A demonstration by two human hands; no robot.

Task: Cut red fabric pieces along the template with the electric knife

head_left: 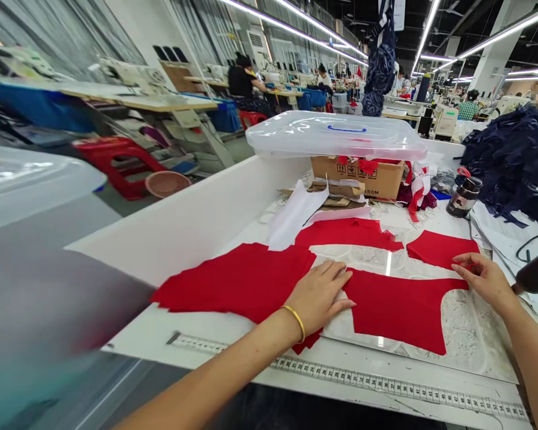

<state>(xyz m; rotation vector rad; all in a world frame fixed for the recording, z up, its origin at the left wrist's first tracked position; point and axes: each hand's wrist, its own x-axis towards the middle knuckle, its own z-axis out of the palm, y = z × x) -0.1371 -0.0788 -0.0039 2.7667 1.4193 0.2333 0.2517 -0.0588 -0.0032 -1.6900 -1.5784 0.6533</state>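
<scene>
A cut piece of red fabric (399, 307) lies on a clear template sheet (464, 334) on the white worktable (174, 230). My left hand (319, 297) rests flat, fingers stretched out, on the left end of that piece, beside a stack of red fabric pieces (237, 280). My right hand (482, 276) pinches the right tip of the red piece, fingers together. More red pieces (347, 233) lie behind, one (442, 248) at the right.
A measuring tape (363, 382) runs along the table's front edge. A cardboard box (363, 176) under a clear plastic lid (336, 134) stands at the back. Dark blue fabric (511, 161) is heaped at right, with a dark jar (462, 197). Other workers sit at sewing stations behind.
</scene>
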